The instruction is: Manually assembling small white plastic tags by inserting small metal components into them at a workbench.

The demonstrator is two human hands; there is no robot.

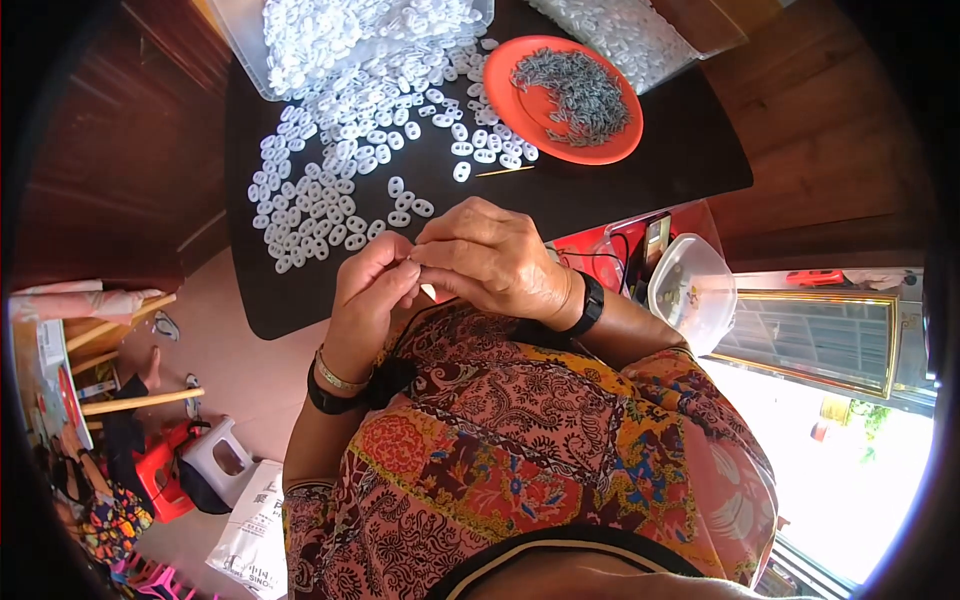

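Observation:
Both hands meet at the near edge of the dark table, fingertips together. My left hand is closed in a pinch, thumb against the fingers. My right hand closes over the same spot from the right. A small white plastic piece shows just under the fingers; most of it is hidden by them. Beyond the hands lie many loose white oval pieces with two holes. An orange plate to the far right holds a heap of small slim grey pieces.
A clear tub spills white ovals onto the dark table; a clear bag of white pieces lies at the back right. A thin yellowish stick rests before the plate. Right is a translucent bowl. Another person and stools are lower left.

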